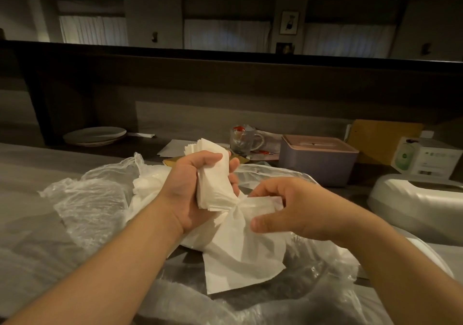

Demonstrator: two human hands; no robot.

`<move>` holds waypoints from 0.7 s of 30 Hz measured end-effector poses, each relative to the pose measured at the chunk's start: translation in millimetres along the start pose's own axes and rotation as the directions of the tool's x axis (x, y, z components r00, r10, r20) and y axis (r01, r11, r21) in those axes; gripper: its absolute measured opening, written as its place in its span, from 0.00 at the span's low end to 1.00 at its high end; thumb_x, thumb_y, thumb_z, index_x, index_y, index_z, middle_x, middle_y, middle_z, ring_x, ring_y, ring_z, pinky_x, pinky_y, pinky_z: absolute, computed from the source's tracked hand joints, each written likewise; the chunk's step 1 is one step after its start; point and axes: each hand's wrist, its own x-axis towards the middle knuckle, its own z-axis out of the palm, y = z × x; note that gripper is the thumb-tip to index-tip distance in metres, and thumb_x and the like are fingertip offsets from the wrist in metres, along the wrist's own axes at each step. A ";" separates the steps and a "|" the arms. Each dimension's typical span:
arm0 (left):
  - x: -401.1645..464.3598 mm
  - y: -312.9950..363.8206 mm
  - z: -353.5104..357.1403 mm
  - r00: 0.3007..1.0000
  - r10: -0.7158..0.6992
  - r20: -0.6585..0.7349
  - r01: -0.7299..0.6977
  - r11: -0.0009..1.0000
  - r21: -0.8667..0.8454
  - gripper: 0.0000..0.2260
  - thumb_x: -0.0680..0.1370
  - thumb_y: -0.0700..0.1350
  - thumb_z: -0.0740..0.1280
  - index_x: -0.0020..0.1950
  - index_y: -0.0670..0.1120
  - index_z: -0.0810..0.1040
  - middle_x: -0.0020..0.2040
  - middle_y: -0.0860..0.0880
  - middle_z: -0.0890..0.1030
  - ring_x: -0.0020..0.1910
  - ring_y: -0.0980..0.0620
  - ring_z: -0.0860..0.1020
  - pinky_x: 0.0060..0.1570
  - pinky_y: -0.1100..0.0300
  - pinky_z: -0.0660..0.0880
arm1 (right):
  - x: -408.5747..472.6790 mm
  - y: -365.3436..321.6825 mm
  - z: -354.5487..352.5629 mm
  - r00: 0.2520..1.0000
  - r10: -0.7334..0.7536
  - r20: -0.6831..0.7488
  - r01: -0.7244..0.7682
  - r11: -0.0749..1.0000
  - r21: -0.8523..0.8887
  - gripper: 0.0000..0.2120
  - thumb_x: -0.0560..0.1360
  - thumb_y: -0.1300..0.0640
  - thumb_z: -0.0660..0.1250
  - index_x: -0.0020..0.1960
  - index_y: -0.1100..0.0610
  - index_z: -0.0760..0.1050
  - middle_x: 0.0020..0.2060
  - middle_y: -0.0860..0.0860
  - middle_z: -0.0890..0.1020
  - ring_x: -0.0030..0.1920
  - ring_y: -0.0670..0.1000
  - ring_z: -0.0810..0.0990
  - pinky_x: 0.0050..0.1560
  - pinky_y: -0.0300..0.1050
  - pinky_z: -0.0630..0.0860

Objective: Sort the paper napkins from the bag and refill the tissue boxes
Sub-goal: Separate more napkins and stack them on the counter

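The left hand (200, 187) grips a thick stack of white paper napkins (214, 174) above the crinkled clear plastic bag (85, 199). The right hand (288, 212) pinches one loose white napkin sheet (240, 249) hanging beside it. A lilac lidded tissue box (318, 159) sits behind.

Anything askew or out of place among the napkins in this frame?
Yes. One white paper napkin hangs unfolded and crumpled at its top, pinched by the right hand, unlike the neat folded stack of white napkins gripped in the left hand. Nothing appears spilled or damaged.
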 end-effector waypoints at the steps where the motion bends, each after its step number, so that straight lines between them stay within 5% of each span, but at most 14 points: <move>1: -0.6 -0.7 1.0 1.000 0.003 -0.001 -0.003 1.000 0.004 0.24 0.70 0.42 0.67 0.67 0.42 0.75 0.53 0.42 0.80 0.40 0.48 0.75 0.46 0.52 0.73 | -2.8 -0.9 -0.7 0.998 -0.028 0.056 0.028 1.000 -0.003 0.14 0.70 0.37 0.74 0.54 0.39 0.81 0.48 0.35 0.83 0.50 0.41 0.83 0.58 0.44 0.82; 8: 0.1 -1.8 0.7 0.999 0.011 -0.033 -0.009 0.999 0.044 0.25 0.71 0.42 0.67 0.68 0.43 0.74 0.52 0.42 0.81 0.40 0.47 0.76 0.47 0.51 0.74 | -8.3 -3.5 -4.0 0.990 -0.063 0.129 0.052 0.995 0.089 0.25 0.69 0.29 0.60 0.45 0.44 0.87 0.42 0.44 0.86 0.40 0.43 0.80 0.51 0.44 0.80; 12: 1.6 -2.3 -0.5 1.000 0.006 -0.015 -0.006 0.999 0.046 0.27 0.70 0.42 0.67 0.70 0.44 0.74 0.51 0.42 0.82 0.39 0.47 0.76 0.45 0.51 0.75 | -2.1 4.0 -1.6 0.993 -0.009 0.119 0.035 0.976 -0.214 0.10 0.75 0.38 0.71 0.52 0.41 0.82 0.48 0.38 0.83 0.48 0.43 0.81 0.56 0.41 0.80; 17: 1.9 -3.2 1.5 1.000 0.010 -0.016 -0.010 0.999 0.045 0.25 0.69 0.41 0.67 0.67 0.43 0.74 0.50 0.42 0.82 0.39 0.47 0.75 0.44 0.52 0.74 | -1.0 6.3 4.7 0.962 0.099 0.255 0.000 0.931 -0.364 0.32 0.65 0.32 0.78 0.66 0.37 0.74 0.58 0.36 0.78 0.55 0.44 0.79 0.63 0.44 0.78; 21: 0.8 -3.6 2.6 1.000 0.010 -0.023 -0.009 0.999 0.050 0.22 0.71 0.41 0.66 0.66 0.44 0.75 0.51 0.42 0.81 0.40 0.47 0.75 0.45 0.52 0.73 | -1.4 3.8 9.1 0.963 0.106 0.247 -0.005 0.925 -0.380 0.29 0.64 0.35 0.80 0.62 0.38 0.75 0.55 0.37 0.77 0.54 0.45 0.78 0.59 0.44 0.81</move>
